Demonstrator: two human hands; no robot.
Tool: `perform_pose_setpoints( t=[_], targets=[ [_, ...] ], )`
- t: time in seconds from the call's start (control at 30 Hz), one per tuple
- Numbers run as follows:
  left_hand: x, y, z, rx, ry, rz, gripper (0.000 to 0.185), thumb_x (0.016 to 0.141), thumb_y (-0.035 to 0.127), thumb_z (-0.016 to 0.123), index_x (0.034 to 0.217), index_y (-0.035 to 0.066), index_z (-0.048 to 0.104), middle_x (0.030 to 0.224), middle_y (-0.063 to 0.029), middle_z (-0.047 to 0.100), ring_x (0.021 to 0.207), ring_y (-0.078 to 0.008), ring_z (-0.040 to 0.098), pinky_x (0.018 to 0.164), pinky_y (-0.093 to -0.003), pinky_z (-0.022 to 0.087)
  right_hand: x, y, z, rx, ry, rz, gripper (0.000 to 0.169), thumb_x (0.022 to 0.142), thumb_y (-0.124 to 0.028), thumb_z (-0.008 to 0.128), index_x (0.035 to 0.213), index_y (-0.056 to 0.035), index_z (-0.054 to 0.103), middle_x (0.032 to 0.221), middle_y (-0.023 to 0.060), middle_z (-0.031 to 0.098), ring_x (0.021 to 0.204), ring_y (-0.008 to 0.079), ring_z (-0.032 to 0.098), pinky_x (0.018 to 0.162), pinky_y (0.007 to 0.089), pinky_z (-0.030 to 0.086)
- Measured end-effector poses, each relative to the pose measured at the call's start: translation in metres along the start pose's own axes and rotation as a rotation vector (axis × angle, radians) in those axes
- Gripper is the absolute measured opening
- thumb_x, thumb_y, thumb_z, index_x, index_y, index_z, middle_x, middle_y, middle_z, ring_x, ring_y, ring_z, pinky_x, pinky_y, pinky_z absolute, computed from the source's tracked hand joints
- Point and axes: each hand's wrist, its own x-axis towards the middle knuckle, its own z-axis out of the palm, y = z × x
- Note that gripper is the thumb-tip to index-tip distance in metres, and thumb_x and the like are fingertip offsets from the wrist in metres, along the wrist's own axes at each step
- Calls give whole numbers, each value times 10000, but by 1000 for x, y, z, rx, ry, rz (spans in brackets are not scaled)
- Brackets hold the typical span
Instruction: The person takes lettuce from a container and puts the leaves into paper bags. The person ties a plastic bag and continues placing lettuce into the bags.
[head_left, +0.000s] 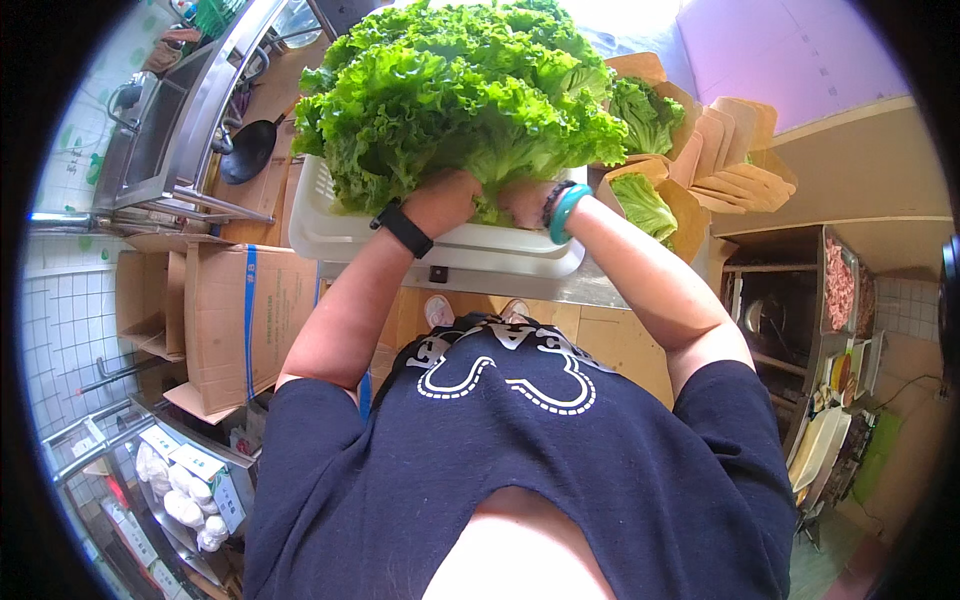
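Observation:
A big heap of frilly green leaf lettuce (465, 97) rises above a white plastic basket (517, 259) on a metal worktop. At the near side of the heap, my left hand (446, 199) is curled around lettuce leaves, a black band on its wrist. My right hand (526, 202) grips the leaves just beside it, wearing a green bangle and a dark beaded bracelet. The fingertips of both hands are mostly hidden among the leaves. To the right of the basket, brown paper boxes (686, 225) hold lettuce leaves (643, 206).
More folded paper boxes (739, 161) stand nested at the right. On the left are a metal sink stand (169, 142), a black wok (249, 152) and cardboard cartons (225, 315). A tray of pinkish meat (838, 285) sits on the right-hand shelving. White bagged items (184, 499) occupy a lower-left rack.

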Motion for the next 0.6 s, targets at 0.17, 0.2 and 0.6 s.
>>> perform_pose_setpoints(
  t=[0.17,0.2,0.6],
  targets=[
    [-14,19,-20,-121,215,-68,214,747,123,540,918,23,621,947,-193,589,928,-352,544,798,-408,444,-31,11,-18,550,162,116,254,811,-157,507,1000,-9,591,721,104,628,570,156,612,525,315,482],
    [-14,17,-19,-137,265,-47,206,747,125,544,904,13,618,918,-191,595,894,-354,551,773,-404,447,-37,10,-23,615,203,135,284,811,-182,532,1041,-25,584,722,114,615,583,141,600,539,294,474],
    [12,55,-43,-570,201,25,231,775,109,627,964,-23,614,714,-116,598,635,-148,534,596,-285,440,-71,13,-22,452,830,-21,286,658,-16,566,939,-5,620,787,196,613,707,310,608,670,355,487]
  ],
)
